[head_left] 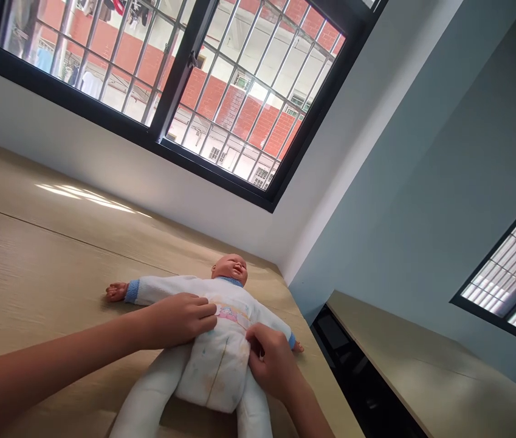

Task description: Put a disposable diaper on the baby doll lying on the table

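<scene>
A baby doll (230, 267) lies on its back on the wooden surface, arms spread, in a white top with blue cuffs and collar. Around its hips is a white diaper (214, 371) with faint stains and a line down its middle. My left hand (185, 317) rests at the left side of the doll's waist, fingers curled on the diaper's upper edge. At the other side of the waist, my right hand (269, 353) pinches the diaper's edge between thumb and fingers.
The wooden tabletop (34, 274) runs along a white wall beneath a barred window (157, 137). To the right, past a dark gap, stands another wooden surface (422, 353). A second window (508, 267) is at the far right.
</scene>
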`<action>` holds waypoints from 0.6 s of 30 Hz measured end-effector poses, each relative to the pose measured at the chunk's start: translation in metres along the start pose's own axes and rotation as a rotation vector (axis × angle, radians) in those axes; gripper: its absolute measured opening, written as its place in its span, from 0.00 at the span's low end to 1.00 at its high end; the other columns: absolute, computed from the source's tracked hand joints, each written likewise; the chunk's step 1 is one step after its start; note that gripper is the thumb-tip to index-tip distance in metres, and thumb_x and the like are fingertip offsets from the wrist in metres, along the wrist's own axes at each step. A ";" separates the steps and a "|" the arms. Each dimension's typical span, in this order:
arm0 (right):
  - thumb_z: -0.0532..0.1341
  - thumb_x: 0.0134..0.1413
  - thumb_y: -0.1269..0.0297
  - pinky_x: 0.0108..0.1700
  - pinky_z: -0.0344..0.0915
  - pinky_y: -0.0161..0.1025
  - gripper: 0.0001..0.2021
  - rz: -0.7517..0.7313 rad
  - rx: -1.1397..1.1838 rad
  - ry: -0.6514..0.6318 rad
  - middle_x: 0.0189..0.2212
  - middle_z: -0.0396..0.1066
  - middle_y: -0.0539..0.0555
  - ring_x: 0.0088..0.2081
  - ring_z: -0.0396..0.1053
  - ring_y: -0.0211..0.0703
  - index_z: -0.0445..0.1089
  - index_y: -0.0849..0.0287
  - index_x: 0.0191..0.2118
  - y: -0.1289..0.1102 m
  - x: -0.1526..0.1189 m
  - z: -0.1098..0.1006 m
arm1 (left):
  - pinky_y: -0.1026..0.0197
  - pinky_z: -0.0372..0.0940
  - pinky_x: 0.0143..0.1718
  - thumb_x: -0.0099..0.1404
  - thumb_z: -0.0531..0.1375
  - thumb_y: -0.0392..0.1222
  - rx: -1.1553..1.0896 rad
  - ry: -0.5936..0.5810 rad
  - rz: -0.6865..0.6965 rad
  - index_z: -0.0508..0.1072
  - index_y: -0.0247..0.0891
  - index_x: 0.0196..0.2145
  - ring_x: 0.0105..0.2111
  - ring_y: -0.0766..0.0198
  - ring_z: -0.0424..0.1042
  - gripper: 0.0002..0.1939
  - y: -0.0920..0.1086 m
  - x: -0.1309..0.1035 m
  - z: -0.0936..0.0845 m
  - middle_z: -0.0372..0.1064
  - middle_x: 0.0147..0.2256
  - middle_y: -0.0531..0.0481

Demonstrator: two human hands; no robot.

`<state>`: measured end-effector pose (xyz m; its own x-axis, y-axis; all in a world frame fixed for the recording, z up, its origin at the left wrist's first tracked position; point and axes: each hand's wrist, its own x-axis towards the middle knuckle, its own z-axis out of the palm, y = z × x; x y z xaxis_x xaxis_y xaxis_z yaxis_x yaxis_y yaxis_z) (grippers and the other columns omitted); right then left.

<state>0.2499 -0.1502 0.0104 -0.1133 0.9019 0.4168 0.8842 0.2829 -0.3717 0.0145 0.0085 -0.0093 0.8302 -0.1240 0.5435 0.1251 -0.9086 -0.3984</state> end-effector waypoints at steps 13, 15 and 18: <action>0.66 0.46 0.71 0.32 0.58 0.34 0.13 0.238 0.459 -0.180 0.27 0.65 0.45 0.29 0.60 0.38 0.67 0.57 0.40 0.000 0.002 -0.019 | 0.59 0.59 0.34 0.63 0.55 0.25 -0.345 -0.058 -0.070 0.68 0.41 0.35 0.35 0.60 0.71 0.11 -0.016 -0.001 -0.010 0.73 0.38 0.51; 0.63 0.50 0.70 0.30 0.55 0.35 0.09 0.224 0.346 -0.162 0.25 0.63 0.44 0.28 0.58 0.37 0.66 0.57 0.39 -0.003 0.002 -0.016 | 0.56 0.57 0.32 0.66 0.53 0.24 -0.178 -0.048 -0.052 0.68 0.40 0.35 0.33 0.59 0.69 0.12 -0.010 -0.001 -0.005 0.72 0.37 0.49; 0.60 0.55 0.69 0.30 0.49 0.36 0.03 0.155 0.113 -0.122 0.23 0.62 0.45 0.26 0.56 0.38 0.63 0.56 0.33 -0.010 0.002 -0.010 | 0.53 0.53 0.28 0.71 0.50 0.26 -0.070 -0.019 -0.046 0.69 0.40 0.36 0.30 0.57 0.67 0.12 -0.002 -0.001 0.000 0.71 0.36 0.48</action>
<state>0.2459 -0.1546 0.0230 -0.0396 0.9683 0.2464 0.8397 0.1660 -0.5170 0.0133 0.0108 -0.0089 0.8349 -0.0746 0.5453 0.1256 -0.9388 -0.3208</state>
